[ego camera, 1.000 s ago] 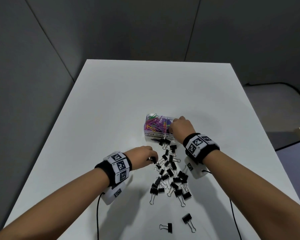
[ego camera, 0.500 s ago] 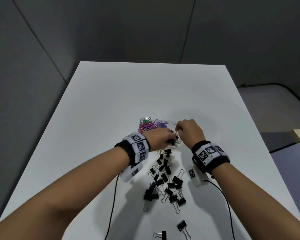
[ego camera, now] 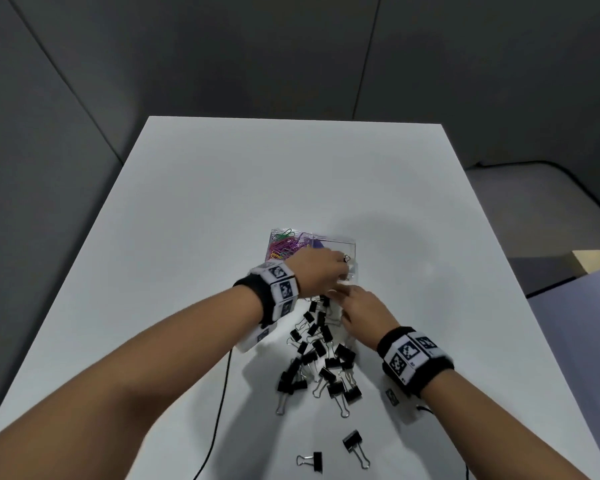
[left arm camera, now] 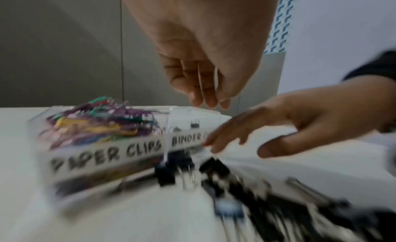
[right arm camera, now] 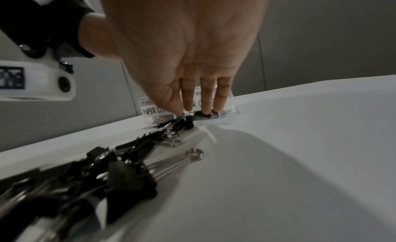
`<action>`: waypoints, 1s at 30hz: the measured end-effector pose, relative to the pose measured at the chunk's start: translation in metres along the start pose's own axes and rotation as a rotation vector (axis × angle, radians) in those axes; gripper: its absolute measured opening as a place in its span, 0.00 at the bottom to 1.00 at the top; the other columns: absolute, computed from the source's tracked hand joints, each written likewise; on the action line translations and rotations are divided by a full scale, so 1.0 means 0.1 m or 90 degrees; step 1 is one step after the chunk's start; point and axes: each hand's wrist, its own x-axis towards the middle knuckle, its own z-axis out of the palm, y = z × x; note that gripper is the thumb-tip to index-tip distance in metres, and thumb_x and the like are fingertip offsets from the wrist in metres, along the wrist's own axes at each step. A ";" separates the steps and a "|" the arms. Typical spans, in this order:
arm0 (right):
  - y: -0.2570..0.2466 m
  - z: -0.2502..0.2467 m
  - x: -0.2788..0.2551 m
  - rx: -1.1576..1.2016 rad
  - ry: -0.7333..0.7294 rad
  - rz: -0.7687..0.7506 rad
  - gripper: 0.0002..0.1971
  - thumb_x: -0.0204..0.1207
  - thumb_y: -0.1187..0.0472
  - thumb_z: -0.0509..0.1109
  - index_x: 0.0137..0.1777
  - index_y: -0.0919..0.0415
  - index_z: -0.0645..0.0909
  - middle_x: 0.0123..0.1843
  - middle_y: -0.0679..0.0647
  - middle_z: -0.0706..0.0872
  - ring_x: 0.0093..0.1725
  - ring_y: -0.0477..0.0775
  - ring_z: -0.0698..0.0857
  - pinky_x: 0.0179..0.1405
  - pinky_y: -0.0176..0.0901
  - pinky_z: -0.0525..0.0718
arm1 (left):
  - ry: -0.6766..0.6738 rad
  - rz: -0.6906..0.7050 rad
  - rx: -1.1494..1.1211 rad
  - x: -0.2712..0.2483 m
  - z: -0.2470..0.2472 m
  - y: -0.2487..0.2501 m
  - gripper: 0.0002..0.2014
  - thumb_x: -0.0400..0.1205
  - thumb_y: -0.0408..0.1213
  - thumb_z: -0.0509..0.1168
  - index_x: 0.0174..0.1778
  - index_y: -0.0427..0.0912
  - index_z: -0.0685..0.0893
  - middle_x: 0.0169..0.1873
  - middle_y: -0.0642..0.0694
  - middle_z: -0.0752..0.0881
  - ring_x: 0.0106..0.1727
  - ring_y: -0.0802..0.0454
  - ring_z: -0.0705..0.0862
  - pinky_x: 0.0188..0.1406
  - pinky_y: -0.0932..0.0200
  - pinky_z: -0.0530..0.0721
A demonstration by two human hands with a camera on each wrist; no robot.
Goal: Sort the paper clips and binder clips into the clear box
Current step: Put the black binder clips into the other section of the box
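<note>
The clear box stands mid-table, its front wall lettered PAPER CLIPS and BINDER. Coloured paper clips fill its left compartment. My left hand hovers over the right compartment, fingers hanging loosely with nothing seen in them. A small clip shows by its fingertips. My right hand is just in front of the box, straight fingers touching the nearest black binder clips. The pile of binder clips trails back toward me.
Two stray binder clips lie near the front edge of the white table. A black cable runs from my left wrist toward me. Grey partition walls stand behind and to the left.
My left hand went from the pile up over the box's right compartment. My right hand drew back from the box to the near end of the pile.
</note>
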 end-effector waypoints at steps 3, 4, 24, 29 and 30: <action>-0.01 0.13 0.01 -0.065 -0.034 -0.038 0.24 0.77 0.63 0.63 0.74 0.61 0.71 0.75 0.58 0.74 0.71 0.63 0.75 0.65 0.57 0.79 | -0.028 -0.033 -0.005 -0.27 0.29 0.01 0.16 0.84 0.34 0.54 0.67 0.42 0.77 0.64 0.43 0.79 0.63 0.44 0.80 0.49 0.49 0.83; -0.01 0.19 0.01 -0.072 -0.030 -0.042 0.23 0.76 0.62 0.66 0.72 0.60 0.73 0.73 0.58 0.76 0.68 0.64 0.79 0.60 0.57 0.83 | -0.038 -0.058 -0.017 -0.35 0.38 -0.02 0.19 0.84 0.33 0.54 0.72 0.43 0.73 0.69 0.42 0.76 0.68 0.43 0.77 0.56 0.48 0.82; -0.02 0.14 -0.03 -0.097 -0.039 0.059 0.09 0.80 0.66 0.62 0.59 0.64 0.76 0.62 0.59 0.78 0.59 0.60 0.76 0.50 0.49 0.80 | -0.049 -0.264 -0.065 -0.52 0.71 -0.09 0.15 0.86 0.34 0.52 0.66 0.37 0.76 0.63 0.40 0.79 0.63 0.41 0.78 0.52 0.49 0.81; -0.02 0.06 0.01 -0.092 -0.075 0.065 0.10 0.81 0.64 0.60 0.58 0.66 0.77 0.60 0.61 0.79 0.58 0.62 0.80 0.52 0.51 0.80 | -0.103 -0.281 -0.149 -0.56 0.63 -0.14 0.10 0.83 0.33 0.57 0.59 0.37 0.75 0.57 0.38 0.84 0.55 0.39 0.83 0.50 0.49 0.82; -0.01 0.04 0.01 -0.075 -0.082 0.069 0.10 0.80 0.63 0.61 0.58 0.66 0.76 0.60 0.61 0.79 0.57 0.62 0.81 0.52 0.52 0.80 | -0.114 -0.286 -0.162 -0.57 0.61 -0.15 0.09 0.83 0.31 0.56 0.58 0.38 0.74 0.55 0.38 0.84 0.53 0.39 0.84 0.48 0.49 0.82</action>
